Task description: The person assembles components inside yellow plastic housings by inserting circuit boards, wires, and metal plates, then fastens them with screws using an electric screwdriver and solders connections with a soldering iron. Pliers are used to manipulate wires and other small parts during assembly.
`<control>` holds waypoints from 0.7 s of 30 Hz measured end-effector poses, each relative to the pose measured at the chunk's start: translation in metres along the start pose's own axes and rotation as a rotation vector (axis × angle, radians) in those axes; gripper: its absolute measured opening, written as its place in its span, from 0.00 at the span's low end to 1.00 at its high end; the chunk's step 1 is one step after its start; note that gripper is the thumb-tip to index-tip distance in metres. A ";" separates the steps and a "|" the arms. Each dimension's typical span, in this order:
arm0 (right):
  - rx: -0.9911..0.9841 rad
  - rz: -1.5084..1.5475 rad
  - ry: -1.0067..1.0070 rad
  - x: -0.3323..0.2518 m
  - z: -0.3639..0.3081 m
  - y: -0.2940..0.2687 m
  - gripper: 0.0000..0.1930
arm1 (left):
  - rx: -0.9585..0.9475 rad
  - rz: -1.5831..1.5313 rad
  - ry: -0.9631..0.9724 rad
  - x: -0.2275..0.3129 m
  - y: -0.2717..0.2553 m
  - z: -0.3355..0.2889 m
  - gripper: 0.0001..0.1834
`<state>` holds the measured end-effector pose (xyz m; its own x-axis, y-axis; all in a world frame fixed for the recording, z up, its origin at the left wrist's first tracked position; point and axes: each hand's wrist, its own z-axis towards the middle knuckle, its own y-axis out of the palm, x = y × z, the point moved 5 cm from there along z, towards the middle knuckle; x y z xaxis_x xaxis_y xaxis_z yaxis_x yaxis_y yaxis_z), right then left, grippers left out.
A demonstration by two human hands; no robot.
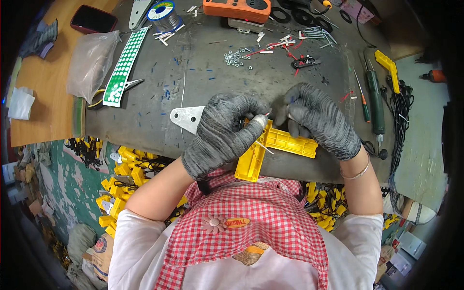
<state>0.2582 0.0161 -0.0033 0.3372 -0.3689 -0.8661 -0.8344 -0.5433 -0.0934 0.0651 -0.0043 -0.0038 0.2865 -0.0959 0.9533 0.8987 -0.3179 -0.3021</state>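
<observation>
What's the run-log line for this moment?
left hand: gripping yellow casing | right hand: curled near casing, contact unclear | nearby: metal plate, nuts

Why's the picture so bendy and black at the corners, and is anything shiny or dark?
Head view: the wide fisheye lens curves the table edges, with black corners; head view: the clear bag has pale shine; head view: the yellow casing looks bright, while it's darker beside the right hand.

Gloved left hand (222,133) and right hand (323,122) close together, fingers (249,103) curled, 2 bare forearms (162,191) angled inward
</observation>
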 end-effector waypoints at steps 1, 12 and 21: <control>0.029 0.002 -0.105 0.011 0.003 -0.006 0.18 | -0.002 -0.002 0.002 0.000 0.001 0.001 0.10; 0.307 -0.402 -0.343 -0.004 -0.003 0.015 0.14 | -0.043 0.068 -0.025 -0.015 0.003 0.004 0.11; 0.350 -0.514 -0.480 -0.013 -0.006 0.021 0.09 | -0.071 -0.085 -0.144 -0.013 -0.001 0.006 0.12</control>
<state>0.2390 0.0049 0.0089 0.5596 0.2738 -0.7822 -0.7403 -0.2590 -0.6203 0.0628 0.0031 -0.0156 0.2600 0.0680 0.9632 0.8974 -0.3853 -0.2150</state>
